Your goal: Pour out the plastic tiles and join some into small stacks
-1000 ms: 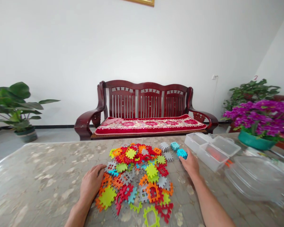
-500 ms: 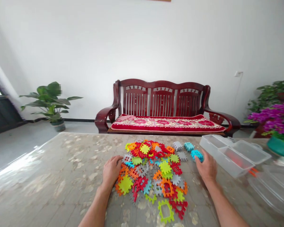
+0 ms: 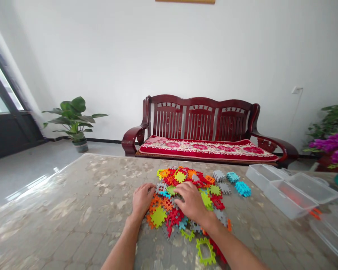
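Observation:
A heap of flat, toothed plastic tiles (image 3: 186, 180) in red, orange, green, grey and blue lies on the marbled table (image 3: 73, 210). My left hand (image 3: 142, 200) rests at the heap's left edge with its fingers curled against the tiles. My right hand (image 3: 191, 202) lies palm down on the middle of the heap, fingers spread over the pieces. A blue tile (image 3: 243, 188) sits alone to the right of the heap, apart from both hands. A green frame piece (image 3: 205, 251) lies nearest to me.
Clear plastic boxes (image 3: 287, 189) stand at the table's right side. Behind the table are a dark red wooden bench (image 3: 202, 131) with a red cushion, a potted green plant (image 3: 73, 120) at the left and purple flowers (image 3: 331, 144) at the right.
My right hand has left the blue tile at the heap's right edge and moved left onto the middle of the heap. The view has turned to the left.

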Available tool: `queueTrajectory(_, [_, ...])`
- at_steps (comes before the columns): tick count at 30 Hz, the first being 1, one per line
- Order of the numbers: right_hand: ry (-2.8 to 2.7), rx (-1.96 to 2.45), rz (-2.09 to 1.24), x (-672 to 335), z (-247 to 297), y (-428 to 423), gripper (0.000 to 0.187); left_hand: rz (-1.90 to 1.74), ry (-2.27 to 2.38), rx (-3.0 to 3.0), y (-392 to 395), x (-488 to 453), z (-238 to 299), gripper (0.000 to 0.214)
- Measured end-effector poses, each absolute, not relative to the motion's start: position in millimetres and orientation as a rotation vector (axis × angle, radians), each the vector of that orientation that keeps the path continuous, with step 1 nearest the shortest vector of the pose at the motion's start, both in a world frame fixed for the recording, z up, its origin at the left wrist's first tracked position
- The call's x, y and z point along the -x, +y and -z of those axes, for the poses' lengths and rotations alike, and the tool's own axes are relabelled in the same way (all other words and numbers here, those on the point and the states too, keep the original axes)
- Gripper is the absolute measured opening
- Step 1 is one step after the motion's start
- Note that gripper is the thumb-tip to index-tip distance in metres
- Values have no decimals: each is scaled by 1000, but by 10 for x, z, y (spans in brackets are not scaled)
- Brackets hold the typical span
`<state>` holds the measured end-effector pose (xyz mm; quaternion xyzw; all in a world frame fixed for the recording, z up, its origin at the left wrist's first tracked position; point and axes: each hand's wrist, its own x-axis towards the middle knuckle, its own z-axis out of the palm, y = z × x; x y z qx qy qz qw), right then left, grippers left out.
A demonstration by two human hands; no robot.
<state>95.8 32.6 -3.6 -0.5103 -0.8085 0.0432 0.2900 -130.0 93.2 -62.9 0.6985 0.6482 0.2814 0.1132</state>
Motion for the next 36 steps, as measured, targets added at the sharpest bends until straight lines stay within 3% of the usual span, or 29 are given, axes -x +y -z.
queueTrajectory(15, [-2543, 1485, 238, -584, 75, 524, 17, -783, 1917, -2106, 933, 1291, 623, 26])
queueTrajectory(28, [-2169, 1561, -1, -1185, 35, 465, 26, -768, 1901, -2099, 894, 1276, 564, 25])
queueTrajectory(34, [-2154, 1769, -83, -1288, -4, 116, 3, -777, 1914, -2076, 893, 1276, 560, 25])
queueTrajectory(36, [-2233, 1782, -135, -1268, 3, 0, 17, -780, 1913, -2070, 889, 1270, 554, 25])
